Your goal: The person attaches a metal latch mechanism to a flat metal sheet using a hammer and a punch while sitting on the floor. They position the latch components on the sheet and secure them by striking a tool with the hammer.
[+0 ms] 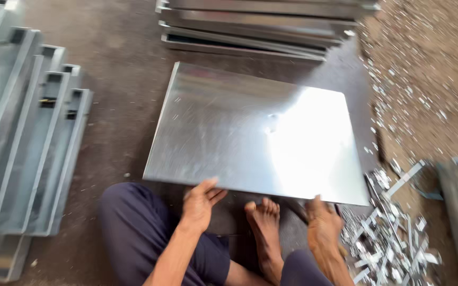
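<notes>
Item: steel sheet [250, 132], flat on the floor [123, 69] before a seated person.
Left hand [200, 201]: gripping the sheet's near edge.
Right hand [322, 220]: gripping the same edge, near the corner.
Step, as judged: shifting or lifting the sheet.
Next move needs an even two-handed pull, clear of the foot [263, 222] and scrap [393, 243].

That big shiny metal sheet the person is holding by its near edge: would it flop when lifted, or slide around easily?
The metal sheet looks thin yet flat, so it probably flexes a little rather than flopping. Its polished, glaring face suggests it would slip easily over the floor. The left hand and right hand both hold the near edge, hinting it is awkward and sharp-edged for one hand.
</notes>
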